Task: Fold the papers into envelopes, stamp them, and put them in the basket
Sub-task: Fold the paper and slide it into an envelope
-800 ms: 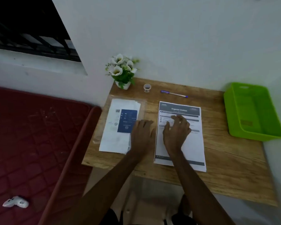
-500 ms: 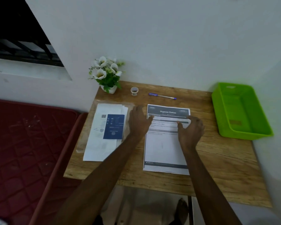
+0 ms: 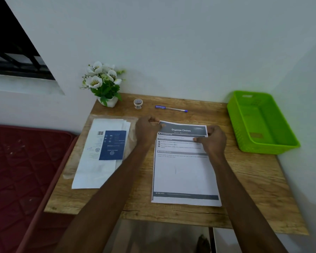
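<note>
a sheet (image 3: pixel 182 172) lies on the table (image 3: pixel 248 179), near its front edge and about mid-width. the left hand (image 3: pixel 147 131) is at the sheet's far left corner, the right hand (image 3: pixel 214 138) at its far right corner. left of the sheet lies a stack of papers (image 3: pixel 98 156). behind them, along the wall, stand a plant (image 3: pixel 103 83), a small pot (image 3: pixel 138 103) and a pen (image 3: pixel 171 108), left to right. the basket (image 3: pixel 259 123) sits at the table's far right.
</note>
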Motion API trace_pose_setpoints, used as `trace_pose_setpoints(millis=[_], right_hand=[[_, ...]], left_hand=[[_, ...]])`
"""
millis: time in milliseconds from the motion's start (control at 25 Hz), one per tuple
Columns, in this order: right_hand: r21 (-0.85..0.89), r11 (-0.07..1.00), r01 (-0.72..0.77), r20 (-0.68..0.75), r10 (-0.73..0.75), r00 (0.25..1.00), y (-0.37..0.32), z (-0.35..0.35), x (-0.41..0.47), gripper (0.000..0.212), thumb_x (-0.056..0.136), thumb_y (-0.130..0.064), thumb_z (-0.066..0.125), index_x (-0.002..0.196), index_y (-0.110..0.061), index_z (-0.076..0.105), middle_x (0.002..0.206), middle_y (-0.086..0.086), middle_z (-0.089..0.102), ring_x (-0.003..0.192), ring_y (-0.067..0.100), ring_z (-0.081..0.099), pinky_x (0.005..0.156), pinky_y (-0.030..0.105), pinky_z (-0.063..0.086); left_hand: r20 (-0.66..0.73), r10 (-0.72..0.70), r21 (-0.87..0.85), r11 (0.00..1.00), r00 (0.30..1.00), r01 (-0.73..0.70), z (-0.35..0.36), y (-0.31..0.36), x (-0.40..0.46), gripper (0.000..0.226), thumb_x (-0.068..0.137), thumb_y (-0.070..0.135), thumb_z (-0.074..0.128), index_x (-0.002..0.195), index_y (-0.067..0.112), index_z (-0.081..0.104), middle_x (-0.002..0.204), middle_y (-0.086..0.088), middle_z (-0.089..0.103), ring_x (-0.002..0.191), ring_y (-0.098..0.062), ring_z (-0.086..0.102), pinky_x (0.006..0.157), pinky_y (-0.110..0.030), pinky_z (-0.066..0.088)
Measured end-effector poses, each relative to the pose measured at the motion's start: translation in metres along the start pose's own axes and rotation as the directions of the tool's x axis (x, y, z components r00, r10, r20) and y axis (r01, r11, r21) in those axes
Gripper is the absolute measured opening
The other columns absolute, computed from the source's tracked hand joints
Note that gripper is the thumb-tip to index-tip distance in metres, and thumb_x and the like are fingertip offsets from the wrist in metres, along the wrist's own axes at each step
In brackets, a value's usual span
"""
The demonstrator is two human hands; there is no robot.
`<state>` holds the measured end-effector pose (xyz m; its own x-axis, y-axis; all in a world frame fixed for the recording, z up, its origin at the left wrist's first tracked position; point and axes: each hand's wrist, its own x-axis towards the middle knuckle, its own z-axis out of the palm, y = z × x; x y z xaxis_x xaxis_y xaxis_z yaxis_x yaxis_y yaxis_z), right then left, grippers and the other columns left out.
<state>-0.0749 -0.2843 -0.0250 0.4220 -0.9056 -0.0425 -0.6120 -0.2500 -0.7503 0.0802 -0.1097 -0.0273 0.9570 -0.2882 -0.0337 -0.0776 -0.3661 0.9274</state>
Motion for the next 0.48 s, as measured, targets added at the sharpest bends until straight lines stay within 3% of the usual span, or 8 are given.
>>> trace_pose_setpoints(millis=[120, 200, 360, 480], right_hand=[[0.153, 0.988, -0.036, -0.020, 0.040, 0.999, 0.004, 0.000, 0.006, 0.064, 0.049, -0.010, 0.102, 0.103, -0.013, 0.069, 0.101, 0.005, 0.075, 0.092, 0.025, 0.072, 0.083, 0.046, 0.061], [0.249, 0.967, -0.048, -0.052, 0.063, 0.997, 0.007, 0.001, 0.012, 0.050, 0.052, -0.006, 0.100, 0.094, -0.012, 0.072, 0.094, 0.003, 0.076, 0.085, 0.026, 0.075, 0.079, 0.048, 0.064], [0.415, 0.910, -0.020, -0.055, 0.047, 0.997, 0.015, -0.001, 0.015, 0.036, 0.059, -0.001, 0.097, 0.081, -0.013, 0.071, 0.093, 0.006, 0.078, 0.083, 0.029, 0.077, 0.072, 0.047, 0.065], [0.483, 0.876, 0.003, -0.026, 0.011, 1.000, 0.016, -0.009, 0.015, 0.033, 0.058, 0.000, 0.096, 0.080, -0.009, 0.073, 0.087, 0.007, 0.079, 0.074, 0.026, 0.078, 0.060, 0.038, 0.065]], left_hand=[[-0.011, 0.070, -0.104, 0.992, 0.998, -0.070, -0.001, -0.006, 0.003, 0.023, 0.069, 0.019, 0.095, 0.076, 0.021, 0.073, 0.074, 0.008, 0.074, 0.069, -0.007, 0.068, 0.073, -0.038, 0.061], [-0.022, 0.103, -0.120, 0.987, 0.994, -0.105, -0.003, -0.008, 0.005, 0.022, 0.068, 0.023, 0.096, 0.077, 0.020, 0.076, 0.070, 0.005, 0.075, 0.066, -0.009, 0.070, 0.070, -0.042, 0.062], [-0.102, 0.210, -0.069, 0.974, 0.972, -0.217, -0.003, -0.016, 0.004, 0.021, 0.072, 0.031, 0.093, 0.086, 0.022, 0.081, 0.074, 0.009, 0.077, 0.069, -0.007, 0.073, 0.062, -0.033, 0.059], [-0.182, 0.300, -0.029, 0.950, 0.936, -0.310, -0.002, -0.013, -0.002, 0.017, 0.081, 0.030, 0.087, 0.094, 0.022, 0.083, 0.084, 0.011, 0.079, 0.075, -0.002, 0.072, 0.066, -0.031, 0.058]])
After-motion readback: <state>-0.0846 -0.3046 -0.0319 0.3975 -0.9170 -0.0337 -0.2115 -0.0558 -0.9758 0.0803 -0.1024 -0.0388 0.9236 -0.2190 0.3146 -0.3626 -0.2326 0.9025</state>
